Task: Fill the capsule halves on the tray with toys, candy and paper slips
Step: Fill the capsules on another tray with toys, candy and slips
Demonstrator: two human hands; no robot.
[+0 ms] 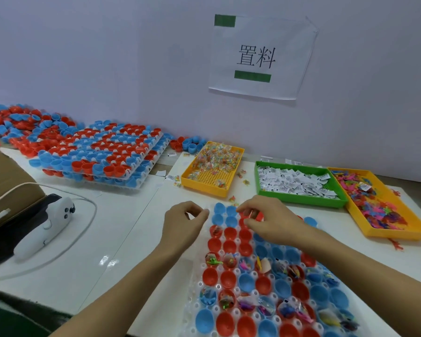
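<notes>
A clear plastic tray in front of me holds rows of red and blue capsule halves. Some halves in the near rows hold toys, candy and paper slips; the far rows look bare. My left hand grips the tray's far left corner with curled fingers. My right hand hovers over the far rows and pinches a small red and yellow piece. Behind stand a yellow bin of wrapped candy, a green bin of paper slips and a yellow bin of small coloured toys.
Stacked trays of red and blue capsule halves and a loose heap of halves lie at the back left. A white handheld controller with a cable rests on the left beside a cardboard box. A paper sign hangs on the wall.
</notes>
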